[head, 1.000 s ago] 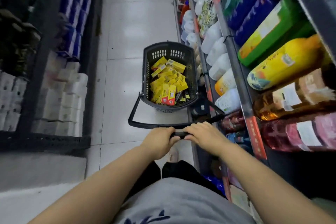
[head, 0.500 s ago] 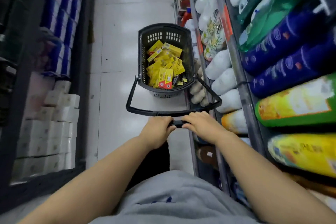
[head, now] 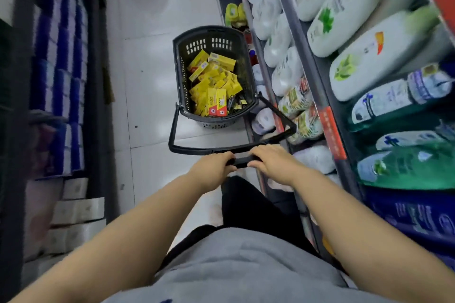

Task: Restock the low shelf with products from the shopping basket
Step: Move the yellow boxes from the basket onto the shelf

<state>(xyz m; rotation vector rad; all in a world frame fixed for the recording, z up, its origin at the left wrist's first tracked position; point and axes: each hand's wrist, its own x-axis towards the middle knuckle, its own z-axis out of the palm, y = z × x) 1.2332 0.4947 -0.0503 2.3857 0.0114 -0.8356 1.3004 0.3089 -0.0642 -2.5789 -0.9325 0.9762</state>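
As the head cam looks down: aisle btwn two racks, person's arms stretched fwd, grey shirt (head: 234, 265) at bottom of frame.
L hand (head: 216, 167): fingers curled over the handle (head: 242, 162), gripping it just left of centre.
R hand (head: 273, 162): also wrapped round the handle, right beside the L hand, w/ a short bit of black grip showing btwn them.
Handle shape: long black U-frame, tilted back from the basket up to the hands.
Shopping basket (head: 214, 32): black, slotted walls, down on the floor (head: 152, 56) ahead of the person, its right side close to the low shelf (head: 248, 130).
Products (head: 214, 76): yellow boxes piled loose inside the basket. A couple w/ red ends stand upright at the near side. Small dark items next to those, too small to ID.
R rack: white bottles (head: 278, 49) lying in rows on the upper tiers, green bottle (head: 406, 167) nearer the person.
L rack: blue-and-white packs (head: 61, 69) stacked up top, white packs (head: 78, 206) lower down, all blurred.
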